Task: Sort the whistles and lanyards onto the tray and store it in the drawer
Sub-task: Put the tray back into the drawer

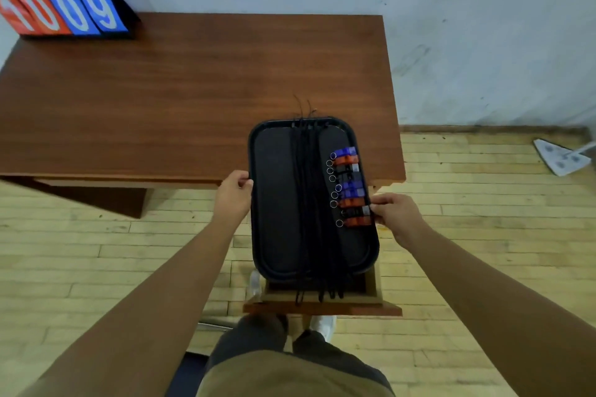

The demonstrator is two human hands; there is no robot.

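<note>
A black tray [274, 203] is held above the open wooden drawer [322, 306], its far end over the desk's front edge. My left hand [233, 193] grips the tray's left rim and my right hand [395, 213] grips its right rim. A bundle of black lanyards [311, 203] runs lengthwise down the tray's middle, the ends hanging over both short rims. Several whistles [350, 187], blue, orange and black, lie in a row along the right side, each with a small metal ring.
The brown wooden desk [193, 90] stands against a grey wall. A red and blue flip scoreboard [64, 6] sits at the desk's back left corner. A mop head [561, 158] lies on the wooden floor at the right. My shoes show below the drawer.
</note>
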